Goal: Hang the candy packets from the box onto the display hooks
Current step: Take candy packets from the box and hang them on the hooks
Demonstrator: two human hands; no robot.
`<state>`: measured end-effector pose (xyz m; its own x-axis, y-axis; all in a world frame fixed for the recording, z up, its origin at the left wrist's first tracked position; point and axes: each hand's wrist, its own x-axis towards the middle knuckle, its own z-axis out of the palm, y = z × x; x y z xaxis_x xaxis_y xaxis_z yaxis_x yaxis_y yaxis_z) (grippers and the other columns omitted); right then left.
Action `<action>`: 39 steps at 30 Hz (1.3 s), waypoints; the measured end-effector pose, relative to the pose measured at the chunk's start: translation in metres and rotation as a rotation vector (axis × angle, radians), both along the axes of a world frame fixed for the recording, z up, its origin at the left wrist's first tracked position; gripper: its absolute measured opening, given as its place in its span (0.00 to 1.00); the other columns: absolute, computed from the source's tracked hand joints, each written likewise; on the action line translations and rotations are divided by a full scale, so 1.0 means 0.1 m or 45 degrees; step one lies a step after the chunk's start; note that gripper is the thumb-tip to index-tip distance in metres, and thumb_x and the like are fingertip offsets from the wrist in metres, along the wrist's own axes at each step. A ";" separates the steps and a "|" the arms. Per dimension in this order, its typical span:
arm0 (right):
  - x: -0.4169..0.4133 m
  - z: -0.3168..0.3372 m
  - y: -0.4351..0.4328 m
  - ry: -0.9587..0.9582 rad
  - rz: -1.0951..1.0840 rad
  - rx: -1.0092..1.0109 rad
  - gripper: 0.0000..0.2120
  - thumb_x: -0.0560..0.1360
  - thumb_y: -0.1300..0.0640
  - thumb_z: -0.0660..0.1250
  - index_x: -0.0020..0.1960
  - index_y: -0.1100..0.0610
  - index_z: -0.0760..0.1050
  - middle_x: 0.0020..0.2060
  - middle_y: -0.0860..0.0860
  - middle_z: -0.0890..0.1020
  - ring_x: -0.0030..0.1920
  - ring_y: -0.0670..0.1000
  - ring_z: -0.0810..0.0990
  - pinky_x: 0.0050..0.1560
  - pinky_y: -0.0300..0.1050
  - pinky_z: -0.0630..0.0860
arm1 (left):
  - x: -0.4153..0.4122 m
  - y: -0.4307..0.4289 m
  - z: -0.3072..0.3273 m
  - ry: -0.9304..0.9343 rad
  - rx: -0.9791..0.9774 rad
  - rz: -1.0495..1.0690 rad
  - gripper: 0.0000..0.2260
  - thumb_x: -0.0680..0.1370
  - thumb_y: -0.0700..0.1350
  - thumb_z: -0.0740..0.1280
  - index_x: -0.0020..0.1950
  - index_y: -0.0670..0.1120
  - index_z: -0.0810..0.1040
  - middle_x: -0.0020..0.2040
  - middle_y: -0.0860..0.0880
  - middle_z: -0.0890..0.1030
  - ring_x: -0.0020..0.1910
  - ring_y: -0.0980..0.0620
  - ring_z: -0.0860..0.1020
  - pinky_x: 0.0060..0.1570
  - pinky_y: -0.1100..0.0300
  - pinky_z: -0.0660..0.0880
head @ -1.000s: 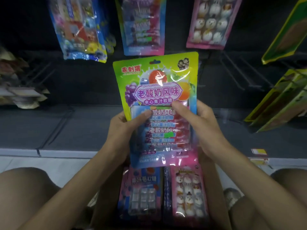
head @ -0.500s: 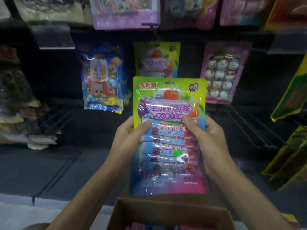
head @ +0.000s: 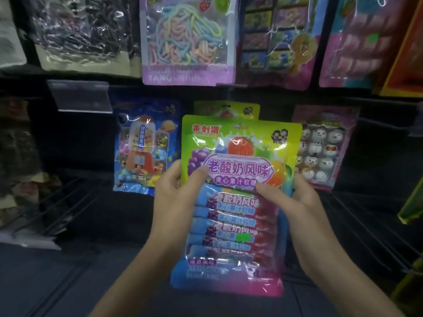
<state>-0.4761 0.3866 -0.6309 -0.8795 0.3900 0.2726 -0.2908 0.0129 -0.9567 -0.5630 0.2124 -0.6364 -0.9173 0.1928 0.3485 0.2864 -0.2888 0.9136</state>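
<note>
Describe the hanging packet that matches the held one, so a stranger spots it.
On the lower hanging row, look under the purple packet of pastel strings. Between the blue gumball-machine packet and the pink snowman packet, the matching packet peeks above the held packet. Unlike both neighbours, its top is yellow-green.

- Black back panel (head: 75, 145) of a shop rack — dimly lit.
- Clear plastic label holder (head: 80, 97) at upper left.
- Dark grey base shelf (head: 45, 282) below.

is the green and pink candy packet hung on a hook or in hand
In hand, not hung: left hand and right hand grip the green and pink candy packet upright.
</note>
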 end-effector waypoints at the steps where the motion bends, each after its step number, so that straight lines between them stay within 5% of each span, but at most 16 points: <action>1: 0.02 -0.02 -0.02 -0.001 0.006 0.006 0.12 0.77 0.56 0.73 0.60 0.52 0.79 0.51 0.52 0.89 0.50 0.56 0.89 0.51 0.51 0.82 | 0.01 -0.01 -0.03 0.013 0.021 0.011 0.21 0.77 0.56 0.72 0.56 0.39 0.77 0.55 0.34 0.83 0.57 0.27 0.80 0.60 0.25 0.76; 5: 0.06 0.00 -0.09 0.025 0.051 0.069 0.15 0.76 0.59 0.73 0.62 0.50 0.78 0.55 0.50 0.88 0.55 0.53 0.88 0.58 0.54 0.81 | 0.01 -0.06 -0.03 0.027 0.131 0.087 0.21 0.75 0.56 0.74 0.54 0.39 0.78 0.54 0.33 0.82 0.56 0.26 0.80 0.59 0.25 0.75; 9: 0.09 0.01 -0.12 0.061 0.090 0.042 0.18 0.77 0.64 0.71 0.63 0.50 0.77 0.54 0.50 0.88 0.53 0.53 0.88 0.48 0.46 0.85 | 0.01 -0.06 0.03 0.041 0.167 0.097 0.06 0.81 0.48 0.71 0.52 0.46 0.84 0.54 0.43 0.87 0.58 0.36 0.84 0.63 0.30 0.77; 14: 0.10 0.01 -0.17 0.099 0.015 0.038 0.17 0.75 0.60 0.74 0.62 0.48 0.79 0.54 0.51 0.88 0.53 0.54 0.88 0.54 0.54 0.83 | 0.03 -0.05 0.06 -0.010 0.179 0.022 0.07 0.81 0.50 0.71 0.54 0.47 0.83 0.56 0.43 0.87 0.59 0.37 0.84 0.63 0.31 0.77; 19: 0.13 0.03 -0.15 0.089 -0.005 0.001 0.14 0.76 0.61 0.75 0.59 0.50 0.80 0.50 0.52 0.89 0.50 0.55 0.89 0.48 0.50 0.87 | 0.07 -0.06 0.10 -0.041 0.153 -0.041 0.06 0.82 0.50 0.69 0.55 0.50 0.84 0.58 0.45 0.87 0.60 0.41 0.85 0.65 0.34 0.77; 23: 0.15 0.04 -0.15 0.073 -0.009 -0.008 0.13 0.76 0.60 0.75 0.57 0.47 0.82 0.51 0.52 0.89 0.51 0.56 0.89 0.56 0.58 0.84 | 0.10 -0.08 0.12 -0.054 0.117 -0.048 0.07 0.82 0.51 0.69 0.56 0.52 0.85 0.58 0.47 0.87 0.59 0.43 0.85 0.65 0.36 0.77; 39: 0.13 0.04 -0.18 0.073 -0.014 -0.001 0.14 0.77 0.58 0.74 0.61 0.47 0.81 0.52 0.50 0.89 0.52 0.54 0.89 0.58 0.57 0.83 | 0.08 -0.15 0.14 -0.103 0.012 -0.084 0.09 0.84 0.53 0.67 0.60 0.55 0.84 0.60 0.50 0.87 0.61 0.45 0.85 0.67 0.37 0.75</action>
